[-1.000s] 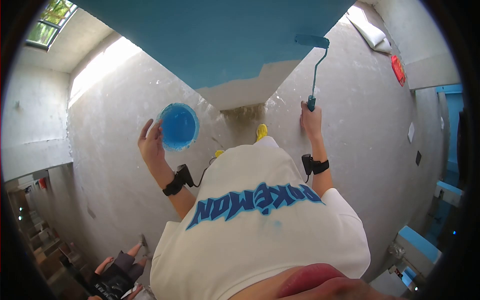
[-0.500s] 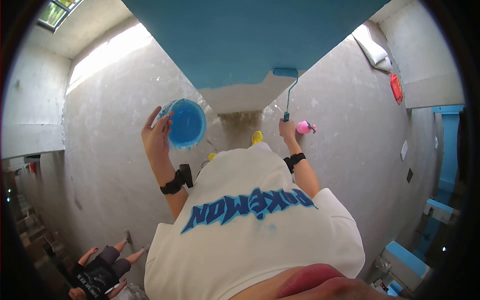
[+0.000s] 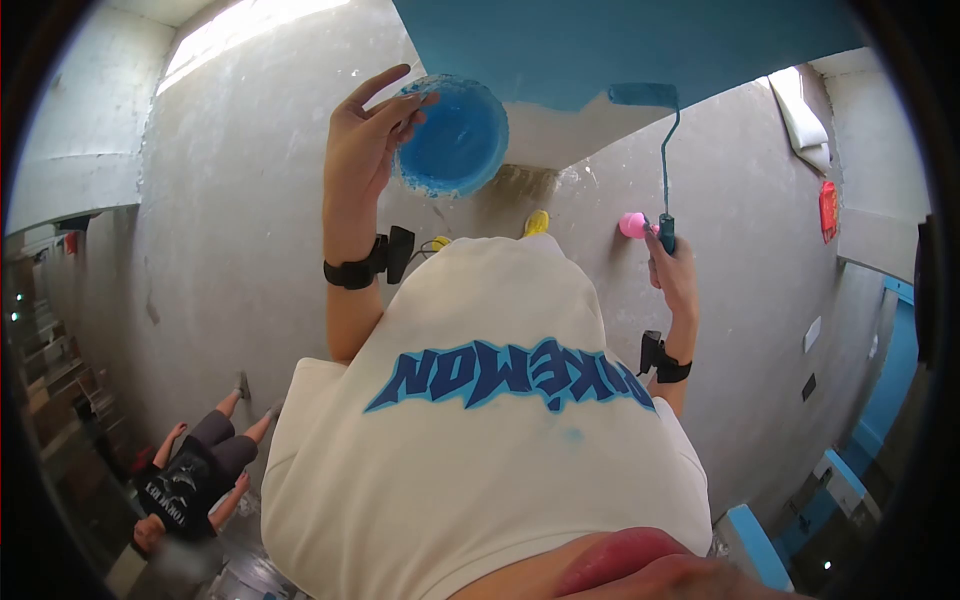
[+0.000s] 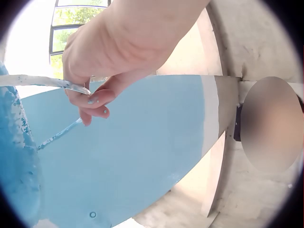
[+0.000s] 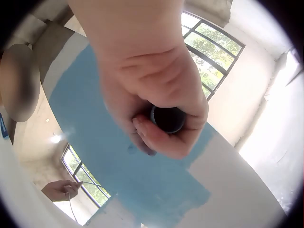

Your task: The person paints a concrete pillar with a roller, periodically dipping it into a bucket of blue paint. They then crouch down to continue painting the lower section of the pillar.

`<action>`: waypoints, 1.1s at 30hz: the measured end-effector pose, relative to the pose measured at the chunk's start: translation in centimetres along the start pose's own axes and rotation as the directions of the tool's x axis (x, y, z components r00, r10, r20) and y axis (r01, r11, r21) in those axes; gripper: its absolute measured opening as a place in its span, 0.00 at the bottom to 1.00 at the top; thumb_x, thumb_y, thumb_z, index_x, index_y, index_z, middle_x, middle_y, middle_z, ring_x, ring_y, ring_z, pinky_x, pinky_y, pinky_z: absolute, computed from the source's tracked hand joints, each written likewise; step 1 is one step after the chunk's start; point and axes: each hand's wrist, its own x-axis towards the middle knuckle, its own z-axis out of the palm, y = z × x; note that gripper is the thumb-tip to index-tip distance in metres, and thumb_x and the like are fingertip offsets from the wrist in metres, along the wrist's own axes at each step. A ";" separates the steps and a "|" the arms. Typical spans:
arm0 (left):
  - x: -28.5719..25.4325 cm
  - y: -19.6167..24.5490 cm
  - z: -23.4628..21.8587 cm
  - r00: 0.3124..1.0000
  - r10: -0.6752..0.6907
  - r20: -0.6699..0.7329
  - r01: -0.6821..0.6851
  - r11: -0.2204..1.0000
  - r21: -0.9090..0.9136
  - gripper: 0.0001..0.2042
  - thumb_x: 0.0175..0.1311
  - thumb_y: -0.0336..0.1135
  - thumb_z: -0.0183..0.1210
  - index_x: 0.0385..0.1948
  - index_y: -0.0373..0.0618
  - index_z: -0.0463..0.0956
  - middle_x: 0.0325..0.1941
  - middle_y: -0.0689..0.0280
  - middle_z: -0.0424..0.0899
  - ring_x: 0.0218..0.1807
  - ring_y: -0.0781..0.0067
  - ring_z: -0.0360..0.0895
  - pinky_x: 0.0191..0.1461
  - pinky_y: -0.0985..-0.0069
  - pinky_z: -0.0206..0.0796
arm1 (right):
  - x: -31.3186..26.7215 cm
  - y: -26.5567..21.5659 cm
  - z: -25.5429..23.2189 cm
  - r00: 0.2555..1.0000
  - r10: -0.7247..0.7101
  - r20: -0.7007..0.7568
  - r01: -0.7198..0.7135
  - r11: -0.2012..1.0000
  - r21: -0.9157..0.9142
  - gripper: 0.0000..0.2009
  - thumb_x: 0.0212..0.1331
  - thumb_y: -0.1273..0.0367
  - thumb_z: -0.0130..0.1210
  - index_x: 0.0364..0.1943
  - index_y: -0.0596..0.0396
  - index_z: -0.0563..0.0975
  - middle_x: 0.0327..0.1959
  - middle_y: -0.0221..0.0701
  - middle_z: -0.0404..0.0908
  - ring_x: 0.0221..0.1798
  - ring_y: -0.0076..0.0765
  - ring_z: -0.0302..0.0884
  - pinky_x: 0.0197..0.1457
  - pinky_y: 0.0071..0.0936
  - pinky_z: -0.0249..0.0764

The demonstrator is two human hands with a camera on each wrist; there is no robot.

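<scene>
My left hand (image 3: 370,140) pinches the thin handle (image 4: 45,82) of a paint-smeared bucket (image 4: 14,152). Blue paint (image 3: 455,140) shows inside it in the head view. Flecks of paint dot the left fingertips (image 4: 95,100). My right hand (image 3: 674,272) is wrapped round the grip of a paint roller (image 3: 666,165), whose blue sleeve (image 3: 645,95) overlaps the painted face of the pillar. Only the dark butt of the roller's grip (image 5: 168,119) shows inside the fist in the right wrist view. Blue covers most of the pillar (image 4: 133,156); a pale band stays along its bottom.
A pink bottle (image 3: 632,225) stands on the floor close to my right hand. Yellow shoes (image 3: 537,222) show below me. Another person (image 3: 185,480) is at the lower left. By the right wall lie a red packet (image 3: 828,212) and a white sheet (image 3: 800,125).
The bucket has come up and rightward in the head view with my left hand. The roller dipped toward the pale band, then moved up and right. The pillar has shifted right in view.
</scene>
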 end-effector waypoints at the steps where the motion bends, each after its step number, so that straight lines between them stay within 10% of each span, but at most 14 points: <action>1: -0.1 0.0 0.2 0.999 0.032 0.017 -0.032 0.999 0.001 0.21 0.58 0.22 0.58 0.55 0.30 0.68 0.36 0.49 0.84 0.29 0.76 0.78 0.31 0.87 0.70 | -1.5 -1.7 -0.7 0.998 0.021 0.056 -0.016 0.997 -0.076 0.10 0.60 0.67 0.52 0.23 0.55 0.71 0.12 0.19 0.61 0.10 0.15 0.56 0.13 0.19 0.51; 11: -0.5 0.0 0.4 0.989 0.111 0.099 -0.115 0.992 0.041 0.22 0.57 0.23 0.59 0.55 0.29 0.68 0.37 0.51 0.84 0.28 0.77 0.77 0.28 0.91 0.67 | -5.6 -13.0 3.6 0.929 -0.100 0.355 0.316 0.715 -0.624 0.13 0.56 0.63 0.56 0.31 0.64 0.76 0.19 0.38 0.72 0.21 0.35 0.66 0.29 0.30 0.64; 15: -0.8 0.4 1.0 0.984 0.112 0.141 -0.123 0.990 0.071 0.22 0.56 0.23 0.59 0.55 0.30 0.69 0.37 0.51 0.84 0.27 0.77 0.77 0.27 0.90 0.66 | -4.2 -15.3 6.1 0.943 -0.029 0.330 0.276 0.620 -0.734 0.14 0.55 0.63 0.57 0.31 0.64 0.77 0.22 0.43 0.75 0.24 0.42 0.72 0.32 0.34 0.68; 17: -0.8 0.4 1.1 0.978 0.082 0.191 -0.102 0.990 0.095 0.22 0.56 0.23 0.60 0.54 0.31 0.70 0.37 0.51 0.84 0.27 0.76 0.77 0.27 0.89 0.66 | -3.8 -16.3 7.1 0.905 -0.284 0.317 0.418 0.452 -0.788 0.14 0.54 0.64 0.60 0.27 0.65 0.78 0.18 0.42 0.76 0.20 0.36 0.73 0.31 0.32 0.71; 19: -0.8 0.5 1.2 0.973 0.081 0.217 -0.105 0.989 0.101 0.22 0.56 0.24 0.60 0.54 0.31 0.70 0.36 0.50 0.84 0.27 0.76 0.77 0.28 0.89 0.66 | -3.4 -18.0 7.8 0.945 -0.153 0.289 0.325 0.537 -0.779 0.13 0.53 0.65 0.61 0.27 0.65 0.78 0.21 0.42 0.77 0.25 0.39 0.77 0.36 0.33 0.74; 21: -0.9 0.5 1.3 0.969 0.076 0.237 -0.103 0.989 0.104 0.21 0.56 0.24 0.60 0.54 0.32 0.70 0.36 0.50 0.84 0.27 0.75 0.77 0.28 0.88 0.66 | -2.0 -17.2 8.2 0.692 -0.557 0.460 0.645 0.189 -0.741 0.13 0.53 0.64 0.61 0.27 0.64 0.79 0.24 0.43 0.79 0.25 0.41 0.78 0.35 0.31 0.76; 24: -0.8 0.4 1.3 0.958 0.078 0.276 -0.108 0.989 0.097 0.22 0.56 0.24 0.60 0.54 0.31 0.70 0.36 0.50 0.84 0.27 0.75 0.77 0.28 0.89 0.66 | -1.7 -18.1 9.8 0.690 -0.523 0.500 0.618 0.066 -0.784 0.13 0.54 0.63 0.61 0.27 0.62 0.79 0.27 0.46 0.80 0.27 0.44 0.80 0.36 0.33 0.77; 33: -0.8 -1.6 1.4 0.989 0.090 0.117 -0.073 0.987 -0.141 0.24 0.55 0.23 0.60 0.55 0.26 0.66 0.37 0.47 0.83 0.28 0.75 0.77 0.29 0.87 0.69 | -3.2 -14.5 14.9 0.830 -0.531 0.171 0.398 0.348 -0.849 0.09 0.58 0.67 0.55 0.25 0.59 0.76 0.27 0.42 0.78 0.31 0.47 0.81 0.34 0.36 0.78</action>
